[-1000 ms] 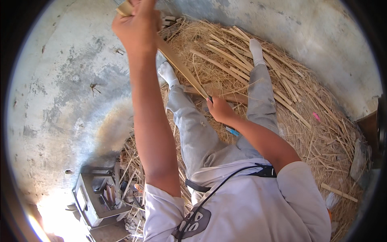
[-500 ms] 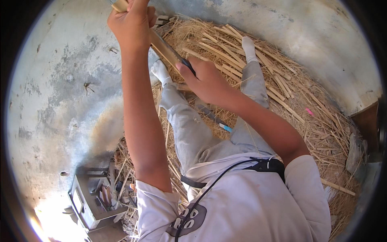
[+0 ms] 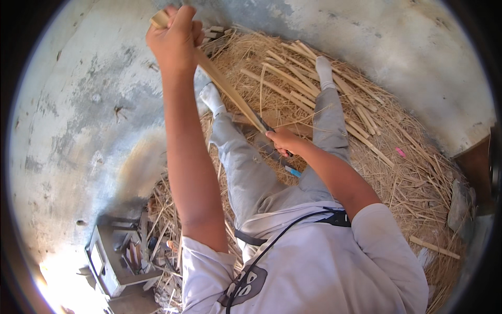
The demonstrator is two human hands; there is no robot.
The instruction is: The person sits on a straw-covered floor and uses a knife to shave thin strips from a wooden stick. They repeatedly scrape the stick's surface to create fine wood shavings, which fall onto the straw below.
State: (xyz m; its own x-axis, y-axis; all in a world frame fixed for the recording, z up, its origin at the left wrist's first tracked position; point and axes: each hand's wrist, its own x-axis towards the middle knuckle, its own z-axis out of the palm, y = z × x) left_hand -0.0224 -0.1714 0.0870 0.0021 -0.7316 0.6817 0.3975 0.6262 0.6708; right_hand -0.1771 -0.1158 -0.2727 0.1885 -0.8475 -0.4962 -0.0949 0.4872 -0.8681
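Note:
High at the upper left, my left hand (image 3: 177,39) is closed around a long pale bamboo strip (image 3: 228,90), whose short upper end pokes out past the fingers. The strip slants down to the right across my left shin. My right hand (image 3: 285,141) grips the dark handle of a knife (image 3: 266,123) near the strip's lower end. The blade lies along the strip's edge and is partly hidden by it. Between my outstretched legs, a second blade-like tool with a blue-marked end (image 3: 293,171) rests on the shavings.
Many split bamboo strips (image 3: 287,78) lie beyond and under my right foot, over a bed of shavings (image 3: 397,193). A weathered wall (image 3: 68,120) curves round the left and back. At lower left stands a grey box-like frame (image 3: 117,261); a stone (image 3: 460,204) sits at the right.
My right hand has moved down and to the right with the knife, from mid-strip to near its lower end. My left hand has shifted slightly down and right, still holding the strip.

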